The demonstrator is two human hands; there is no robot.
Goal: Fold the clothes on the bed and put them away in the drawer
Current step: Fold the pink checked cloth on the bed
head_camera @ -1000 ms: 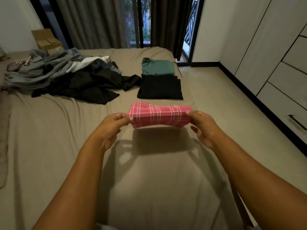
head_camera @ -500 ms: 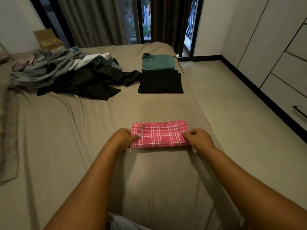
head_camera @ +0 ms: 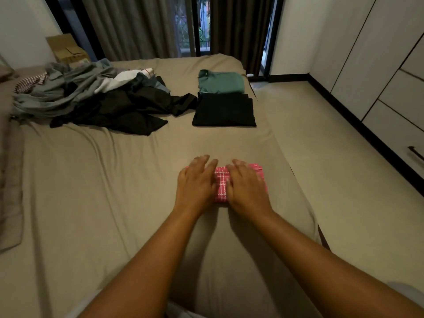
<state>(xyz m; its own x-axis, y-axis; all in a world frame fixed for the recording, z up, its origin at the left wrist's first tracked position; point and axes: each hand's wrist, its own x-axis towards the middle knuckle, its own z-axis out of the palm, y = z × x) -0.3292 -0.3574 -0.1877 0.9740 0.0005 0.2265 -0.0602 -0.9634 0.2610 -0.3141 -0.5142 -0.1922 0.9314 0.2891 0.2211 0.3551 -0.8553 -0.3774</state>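
Note:
A folded pink plaid cloth [head_camera: 220, 184] lies on the bed [head_camera: 103, 191] near its right edge. My left hand [head_camera: 196, 183] and my right hand [head_camera: 246, 188] rest flat on top of it, fingers spread, side by side, covering most of it. Farther back lie a folded black garment [head_camera: 223, 110] and a folded green garment [head_camera: 220, 81]. A heap of unfolded grey, black and white clothes [head_camera: 91, 97] lies at the back left of the bed. The drawers [head_camera: 403, 125] are in the wardrobe wall on the right.
Bare floor [head_camera: 332, 157] runs between the bed's right edge and the wardrobe. A dark drawer handle [head_camera: 415, 154] sticks out low on the right. A cardboard box [head_camera: 66, 50] stands behind the bed at the back left. Curtains and a window door close the far wall.
The pink cloth went from held up in the air to lying on the bed. My hands let go of its ends and moved inward, now pressing flat on it.

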